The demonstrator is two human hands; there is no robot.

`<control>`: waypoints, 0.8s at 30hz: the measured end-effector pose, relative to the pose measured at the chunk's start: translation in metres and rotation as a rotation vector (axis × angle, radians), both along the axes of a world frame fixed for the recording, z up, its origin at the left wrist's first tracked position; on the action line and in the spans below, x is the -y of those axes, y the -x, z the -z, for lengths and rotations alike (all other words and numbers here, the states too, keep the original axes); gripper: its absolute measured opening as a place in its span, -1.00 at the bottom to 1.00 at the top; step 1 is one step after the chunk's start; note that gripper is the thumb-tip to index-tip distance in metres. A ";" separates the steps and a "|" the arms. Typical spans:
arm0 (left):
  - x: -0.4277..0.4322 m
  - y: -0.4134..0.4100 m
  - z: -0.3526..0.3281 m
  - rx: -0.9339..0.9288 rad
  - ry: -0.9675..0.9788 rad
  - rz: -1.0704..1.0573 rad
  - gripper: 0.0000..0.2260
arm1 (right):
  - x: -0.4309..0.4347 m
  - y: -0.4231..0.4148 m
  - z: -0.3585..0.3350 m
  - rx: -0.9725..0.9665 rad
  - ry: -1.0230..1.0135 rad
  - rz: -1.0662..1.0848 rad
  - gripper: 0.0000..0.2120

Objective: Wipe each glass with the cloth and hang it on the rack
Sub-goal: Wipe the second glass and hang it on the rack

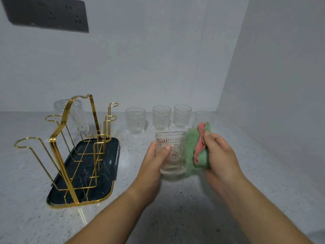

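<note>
My left hand point(155, 156) grips an embossed clear glass point(173, 154) upright above the counter, thumb across its front. My right hand point(219, 154) holds a green and pink cloth point(196, 152) pressed against the glass's right side. A gold wire rack point(70, 147) stands on a dark tray point(105, 166) at the left. One glass point(73, 117) hangs upside down on the rack's far peg. Several more glasses stand upright in a row by the back wall, among them glass point(135, 121), glass point(161, 118) and glass point(182, 117); a further one point(202, 118) is partly hidden behind the cloth.
The speckled counter point(175, 217) ends at a white back wall and a white side wall point(281, 85) close on the right. A dark socket panel point(47, 14) is mounted high on the back wall at the left.
</note>
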State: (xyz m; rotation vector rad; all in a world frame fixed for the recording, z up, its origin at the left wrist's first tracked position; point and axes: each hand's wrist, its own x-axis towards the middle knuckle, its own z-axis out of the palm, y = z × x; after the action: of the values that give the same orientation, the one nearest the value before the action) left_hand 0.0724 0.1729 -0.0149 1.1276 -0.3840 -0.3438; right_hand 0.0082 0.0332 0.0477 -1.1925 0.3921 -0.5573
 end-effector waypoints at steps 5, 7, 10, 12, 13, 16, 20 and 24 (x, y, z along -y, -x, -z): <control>0.000 -0.006 -0.002 -0.067 0.038 -0.099 -0.37 | -0.037 0.003 0.012 0.040 0.197 -0.100 -0.73; -0.002 -0.006 0.000 -0.085 0.040 -0.098 -0.33 | -0.043 0.007 0.016 0.047 0.259 -0.091 -0.74; 0.001 -0.003 0.000 -0.026 -0.008 -0.058 -0.40 | -0.046 -0.001 0.015 0.008 0.301 -0.097 -0.77; 0.002 -0.002 0.000 -0.022 -0.024 -0.020 -0.44 | -0.048 -0.009 0.015 -0.067 0.352 -0.151 -0.67; 0.002 -0.001 -0.002 -0.030 -0.022 -0.013 -0.46 | -0.048 -0.015 0.016 -0.090 0.390 -0.179 -0.59; -0.001 -0.001 -0.007 -0.057 -0.009 -0.015 -0.48 | -0.047 -0.024 0.012 -0.104 0.456 -0.234 -0.52; -0.008 -0.005 -0.011 -0.108 0.018 -0.092 -0.36 | -0.062 -0.008 0.022 -0.181 0.520 -0.360 -0.44; -0.009 0.000 -0.012 -0.107 0.012 -0.103 -0.33 | -0.065 0.008 0.036 -0.145 0.477 -0.368 -0.31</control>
State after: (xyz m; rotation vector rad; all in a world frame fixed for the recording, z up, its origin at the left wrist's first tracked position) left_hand 0.0722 0.1817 -0.0028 1.1074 -0.2322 -0.3093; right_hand 0.0005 0.0983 0.0115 -1.7259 0.1537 -0.2473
